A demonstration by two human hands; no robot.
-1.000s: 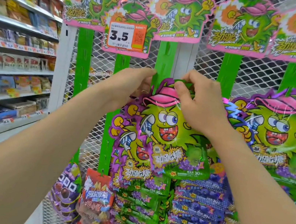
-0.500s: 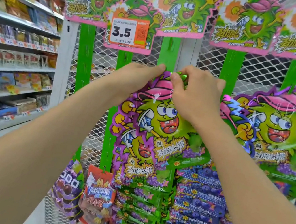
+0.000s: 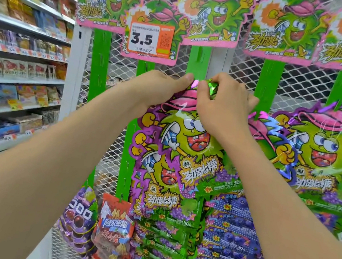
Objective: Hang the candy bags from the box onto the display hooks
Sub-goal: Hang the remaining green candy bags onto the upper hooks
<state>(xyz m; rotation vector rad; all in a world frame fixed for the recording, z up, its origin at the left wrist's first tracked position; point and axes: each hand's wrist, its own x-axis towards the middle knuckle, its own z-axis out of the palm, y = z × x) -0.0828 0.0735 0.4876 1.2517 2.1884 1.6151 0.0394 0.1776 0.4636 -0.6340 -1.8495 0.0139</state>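
Head view. Step in hand: hooking one candy bag (image 3: 185,149) onto the middle green strip (image 3: 199,60) of the display. Both hands are up at the bag's top edge. The left hand (image 3: 160,90) has its fingers curled, thumb tip on the top corner. The right hand (image 3: 220,105) pinches the shiny green top flap btwn thumb & fingers. So both grasp the same bag, neither free. The bag hangs from the grip, a bit tilted, in front of a lower bag (image 3: 157,185) of the same kind. The hook & the bag's hang-hole are hidden behind the fingers, so can't tell if it's on yet. Box not in view.

Next move, prob.: line the hole up w/ a hook on the strip, push on, let go, check it hangs. Calls for fine fingertip work. The foil looks slick & floppy, so it could slip or miss the hook.

Materials/shapes:
- Bag: glossy metallic foil, die-cut jagged outline, green cartoon face w/ pink cap, purple border, v. reflective.
- Strips: flat green, narrow, vertical, each under a pink-edged header card (image 3: 214,13).
- Behind: white wire mesh panel (image 3: 301,80), diamond openings.
- Orange/white price tag (image 3: 149,40) reads 3.5.
- Right: hung bag (image 3: 322,152), same type.
- Below: dense overlapping bag rows (image 3: 160,252).
- Left: store shelves (image 3: 25,27) w/ packets, blurred.
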